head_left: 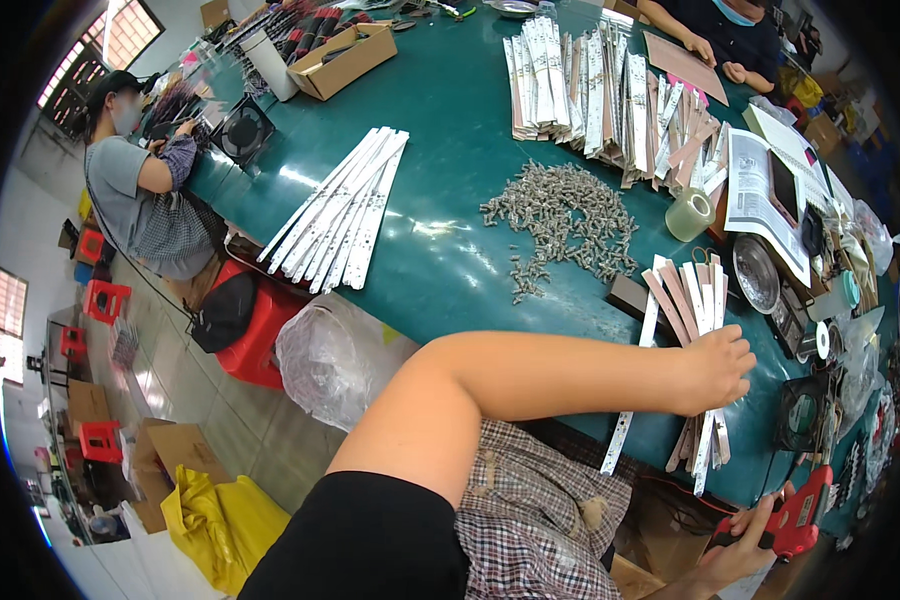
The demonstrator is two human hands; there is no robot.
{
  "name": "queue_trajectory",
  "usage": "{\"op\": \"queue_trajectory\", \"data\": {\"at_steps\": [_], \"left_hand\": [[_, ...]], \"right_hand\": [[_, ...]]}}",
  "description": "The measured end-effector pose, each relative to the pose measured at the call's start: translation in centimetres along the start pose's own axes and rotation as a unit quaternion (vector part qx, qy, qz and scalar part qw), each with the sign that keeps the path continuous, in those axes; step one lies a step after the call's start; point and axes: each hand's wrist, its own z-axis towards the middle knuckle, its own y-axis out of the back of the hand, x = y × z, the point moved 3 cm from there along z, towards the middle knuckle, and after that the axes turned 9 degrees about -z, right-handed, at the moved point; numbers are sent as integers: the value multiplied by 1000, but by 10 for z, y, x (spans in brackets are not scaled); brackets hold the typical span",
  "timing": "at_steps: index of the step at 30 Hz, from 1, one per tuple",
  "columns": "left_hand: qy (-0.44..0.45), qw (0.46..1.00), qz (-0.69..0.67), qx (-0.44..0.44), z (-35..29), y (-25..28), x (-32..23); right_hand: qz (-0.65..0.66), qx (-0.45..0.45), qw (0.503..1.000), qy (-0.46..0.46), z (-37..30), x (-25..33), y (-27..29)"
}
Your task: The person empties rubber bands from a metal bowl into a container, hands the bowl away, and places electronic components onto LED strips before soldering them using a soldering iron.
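My left forearm reaches across to the right, and my left hand lies closed over a fanned bundle of narrow strips, some white with small marks, others brownish. Its fingertips are partly hidden, and strip ends stick out above and below it. One white strip lies apart, reaching past the table edge beneath my forearm. At the lower right, my right hand is wrapped round the dark handle of a red glue gun. A pile of small metallic pieces lies beyond my left arm.
White strips lie fanned on the green table. More strips are stacked at the back, near tape, a metal dish and a small fan. Two co-workers sit at the table. A red stool stands left.
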Motion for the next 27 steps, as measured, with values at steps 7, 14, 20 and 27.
{"op": "queue_trajectory", "data": {"at_steps": [7,14,20,27], "left_hand": [[358,918,30,-167,-129,148,61],[790,583,189,3,-379,214,158],[801,590,79,63,-399,209,179],[752,657,29,34,-417,225,196]], "right_hand": [[-66,-55,996,19,2,12,11],[-61,-39,997,11,12,-24,25],[-20,-9,999,44,5,-15,7],[-62,-1,997,43,3,-14,8]]}}
